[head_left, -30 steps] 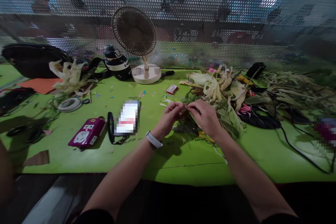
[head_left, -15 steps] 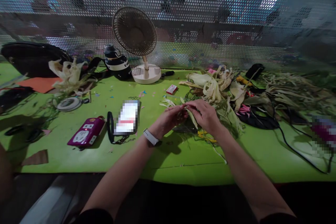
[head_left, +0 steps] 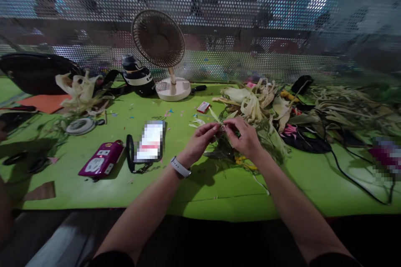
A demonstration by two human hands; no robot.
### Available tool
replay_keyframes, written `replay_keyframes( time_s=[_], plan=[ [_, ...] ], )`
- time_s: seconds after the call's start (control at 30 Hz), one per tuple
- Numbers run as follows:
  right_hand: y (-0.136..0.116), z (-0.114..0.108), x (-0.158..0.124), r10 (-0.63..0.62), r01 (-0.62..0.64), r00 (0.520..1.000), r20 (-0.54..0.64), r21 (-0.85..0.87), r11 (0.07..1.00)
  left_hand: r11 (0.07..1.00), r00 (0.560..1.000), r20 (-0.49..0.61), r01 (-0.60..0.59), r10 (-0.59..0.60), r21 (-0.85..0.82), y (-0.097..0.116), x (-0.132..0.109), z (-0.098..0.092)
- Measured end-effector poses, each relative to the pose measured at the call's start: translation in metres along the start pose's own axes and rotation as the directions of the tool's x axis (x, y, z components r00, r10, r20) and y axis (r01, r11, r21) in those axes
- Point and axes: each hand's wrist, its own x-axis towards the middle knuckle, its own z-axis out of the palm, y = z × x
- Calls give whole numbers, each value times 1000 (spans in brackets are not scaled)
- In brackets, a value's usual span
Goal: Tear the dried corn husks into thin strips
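Over the green table (head_left: pixel 194 187), my left hand (head_left: pixel 200 141) and my right hand (head_left: pixel 246 137) meet fingertip to fingertip. Both pinch a narrow pale-green leaf strip (head_left: pixel 216 117) that sticks up and to the left between them. A white watch (head_left: pixel 180 167) sits on my left wrist. Just behind my right hand lies a heap of pale corn husks (head_left: pixel 253 102) and green stalks. Under my hands rests a dark tangle of green leaves (head_left: pixel 224 152).
A small white fan (head_left: pixel 161 46) stands at the back by a perforated metal screen. A phone (head_left: pixel 151 141), a magenta power strip (head_left: pixel 102 162) and a tape roll (head_left: pixel 79 125) lie to the left. Black cables (head_left: pixel 351 171) and more husks (head_left: pixel 347 104) cover the right side.
My hands stayed together at the same spot, working the strip; its free end now points up and left. The view shifted slightly.
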Motion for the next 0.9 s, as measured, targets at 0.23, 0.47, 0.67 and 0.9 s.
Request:
replay_keyframes(
  time_s=[0.23, 0.47, 0.67, 0.9],
  plan=[
    [2, 2, -1, 44, -47, 998, 34, 89, 995, 995, 998, -16, -53, 55, 80, 0, 1, 1],
    [1, 8, -1, 246, -241, 969, 23, 323, 915, 968, 992, 35, -124, 119, 220, 3, -2, 8],
    [0, 11, -2, 277, -269, 960, 37, 401, 876, 948, 980, 118, -186, 160, 258, 8, -6, 9],
    [7, 6, -1, 350, -354, 931, 104, 498, 792, 986, 996, 65, -71, 62, 152, 6, -1, 5]
  ],
)
